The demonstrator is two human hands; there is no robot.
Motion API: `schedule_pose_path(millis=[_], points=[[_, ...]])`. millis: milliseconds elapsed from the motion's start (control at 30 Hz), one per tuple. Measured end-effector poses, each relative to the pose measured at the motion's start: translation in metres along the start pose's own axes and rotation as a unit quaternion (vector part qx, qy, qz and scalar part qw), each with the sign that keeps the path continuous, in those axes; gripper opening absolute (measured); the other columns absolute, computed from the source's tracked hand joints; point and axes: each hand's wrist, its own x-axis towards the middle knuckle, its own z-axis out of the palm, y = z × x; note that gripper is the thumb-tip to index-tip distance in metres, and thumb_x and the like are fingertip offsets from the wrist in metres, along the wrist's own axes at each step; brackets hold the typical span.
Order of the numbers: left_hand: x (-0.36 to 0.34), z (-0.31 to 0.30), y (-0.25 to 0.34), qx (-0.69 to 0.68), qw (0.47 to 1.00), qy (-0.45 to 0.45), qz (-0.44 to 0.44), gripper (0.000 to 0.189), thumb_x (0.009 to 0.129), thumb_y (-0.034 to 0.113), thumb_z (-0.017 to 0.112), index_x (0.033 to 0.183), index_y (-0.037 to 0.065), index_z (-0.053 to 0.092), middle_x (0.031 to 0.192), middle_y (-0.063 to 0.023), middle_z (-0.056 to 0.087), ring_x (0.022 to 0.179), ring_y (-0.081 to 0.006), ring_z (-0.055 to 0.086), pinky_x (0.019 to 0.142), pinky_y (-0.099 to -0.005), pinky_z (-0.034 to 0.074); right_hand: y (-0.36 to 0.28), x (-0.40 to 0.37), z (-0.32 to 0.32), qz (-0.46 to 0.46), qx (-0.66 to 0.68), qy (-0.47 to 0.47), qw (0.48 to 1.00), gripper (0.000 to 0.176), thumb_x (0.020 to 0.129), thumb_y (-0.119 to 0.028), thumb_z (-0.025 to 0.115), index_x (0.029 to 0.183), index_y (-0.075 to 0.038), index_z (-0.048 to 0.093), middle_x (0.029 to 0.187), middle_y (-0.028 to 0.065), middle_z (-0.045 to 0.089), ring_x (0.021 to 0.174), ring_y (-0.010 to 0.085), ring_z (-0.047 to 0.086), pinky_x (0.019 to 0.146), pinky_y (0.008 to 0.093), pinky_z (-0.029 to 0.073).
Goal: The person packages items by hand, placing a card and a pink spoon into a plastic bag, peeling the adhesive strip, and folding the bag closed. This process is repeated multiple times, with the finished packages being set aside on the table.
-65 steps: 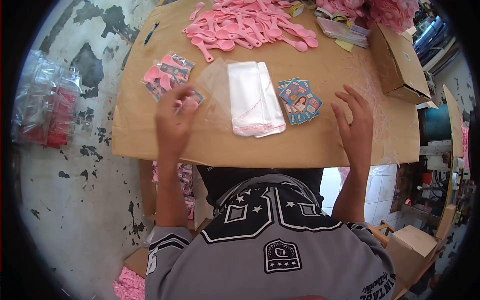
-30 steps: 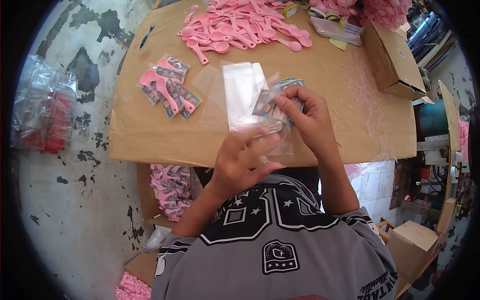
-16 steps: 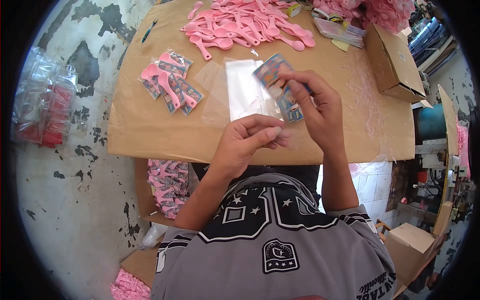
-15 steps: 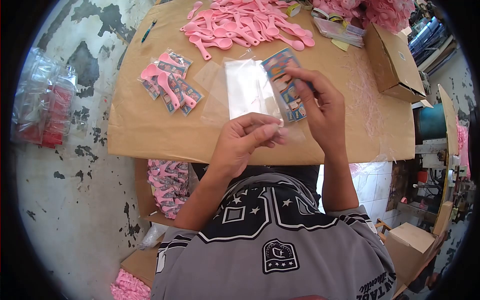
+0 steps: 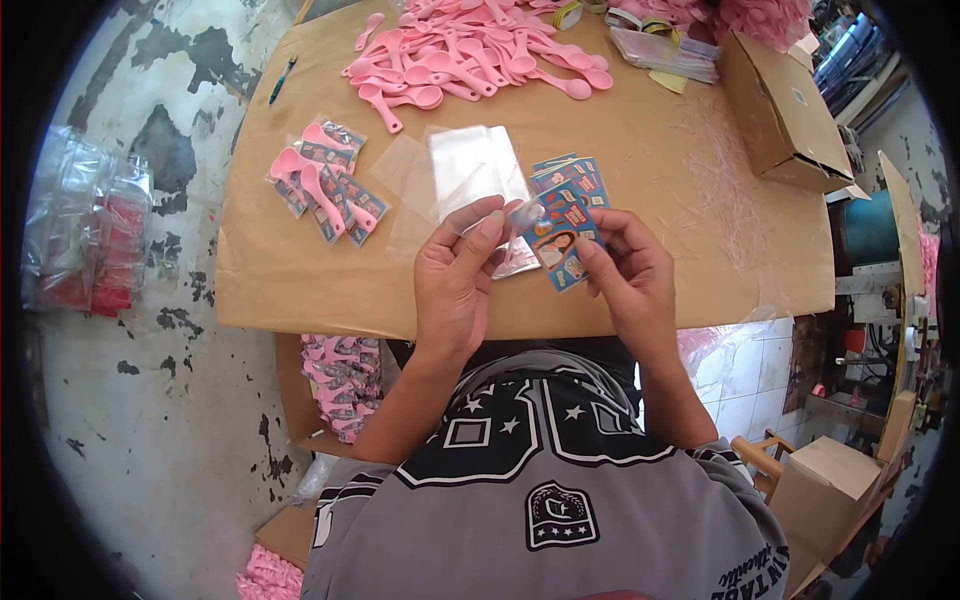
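Rectangular card (image 5: 560, 243) drawn bodyward, right hand's grip (image 5: 632, 268) clamped on it; left hand (image 5: 458, 272) pinching clear film (image 5: 526, 213).

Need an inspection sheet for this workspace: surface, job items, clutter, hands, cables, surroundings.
Surface: brown-covered table, creased in places.
Job's things: printed card in hand; more cards beyond it; stacked clear bags; bagged spoons left; pink spoons heaped at the far side.
Clutter: thin loose strands right; pen far left.
Hands: left hand pinches clear plastic; right hand grips the card.
Cables: nothing seen on the table.
Surroundings: cardboard box right; plastic packs left.
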Motion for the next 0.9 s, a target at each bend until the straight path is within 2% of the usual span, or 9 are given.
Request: schedule_pose_path(millis=[167,300,367,467,567,767,900], points=[[-0.002,0.006,0.002,0.013,1.0,0.008,0.014,0.032,0.101,0.013,0.071,0.13,-0.001,0.065,0.123,-0.0153,0.074,0.108,-0.0171,0.072,0.083,-0.0259,0.054,0.007,-0.002,0.012,-0.056,-0.029,0.064,0.996,0.026,0.104,-0.01,0.065,0.128,0.002,0.061,0.106,0.0048,0.072,0.086,0.0035,0.062,0.057,0.0188,0.047],[-0.002,0.007,0.001,0.022,0.999,0.024,0.036,0.031,0.101,0.013,0.071,0.128,-0.003,0.066,0.12,-0.0155,0.075,0.105,-0.0164,0.072,0.083,-0.0259,0.053,0.001,-0.006,0.013,-0.016,-0.027,0.042,0.999,0.025,0.104,-0.009,0.066,0.126,0.002,0.062,0.102,0.0051,0.071,0.079,0.0038,0.062,0.055,0.0189,0.048],[-0.003,0.003,-0.002,0.016,0.999,0.01,0.03,0.031,0.101,0.012,0.071,0.127,-0.004,0.066,0.119,-0.0157,0.076,0.104,-0.0165,0.072,0.084,-0.0261,0.054,-0.001,-0.007,0.009,0.027,-0.015,-0.002,1.0,0.025,0.103,-0.01,0.067,0.125,0.002,0.063,0.1,0.0051,0.071,0.074,0.0041,0.062,0.055,0.019,0.048],[-0.006,-0.001,-0.005,0.012,1.0,-0.013,0.022,0.03,0.101,0.011,0.071,0.127,-0.004,0.066,0.117,-0.0159,0.076,0.101,-0.0155,0.072,0.086,-0.0269,0.055,-0.001,-0.004,0.01,0.043,-0.008,-0.003,0.999,0.025,0.103,-0.01,0.068,0.125,0.002,0.064,0.097,0.0048,0.071,0.069,0.0046,0.062,0.055,0.0193,0.049],[-0.007,-0.004,-0.005,0.017,0.999,-0.028,0.025,0.03,0.101,0.01,0.071,0.126,-0.005,0.066,0.114,-0.0155,0.077,0.099,-0.014,0.072,0.088,-0.0276,0.057,0.004,-0.002,0.001,0.08,-0.039,-0.081,0.993,0.026,0.103,-0.01,0.069,0.125,0.001,0.065,0.096,0.0046,0.07,0.071,0.0054,0.064,0.057,0.0194,0.05],[-0.007,-0.009,-0.003,0.025,0.998,-0.025,0.044,0.03,0.1,0.009,0.072,0.125,-0.006,0.067,0.111,-0.0131,0.077,0.1,-0.0122,0.072,0.088,-0.0272,0.057,-0.001,0.005,0.004,0.071,0.01,-0.035,0.997,0.023,0.1,-0.008,0.071,0.119,0.002,0.062,0.094,0.0045,0.07,0.076,0.008,0.067,0.064,0.0219,0.054],[-0.011,-0.002,-0.005,0.04,0.998,-0.045,0.032,0.028,0.1,0.009,0.073,0.123,-0.005,0.068,0.113,-0.011,0.076,0.1,-0.0113,0.071,0.089,-0.0263,0.057,0.007,0.008,0.014,0.019,0.005,-0.013,1.0,0.02,0.099,-0.007,0.073,0.114,0.0,0.061,0.097,0.0052,0.071,0.082,0.0082,0.067,0.071,0.0227,0.054]])
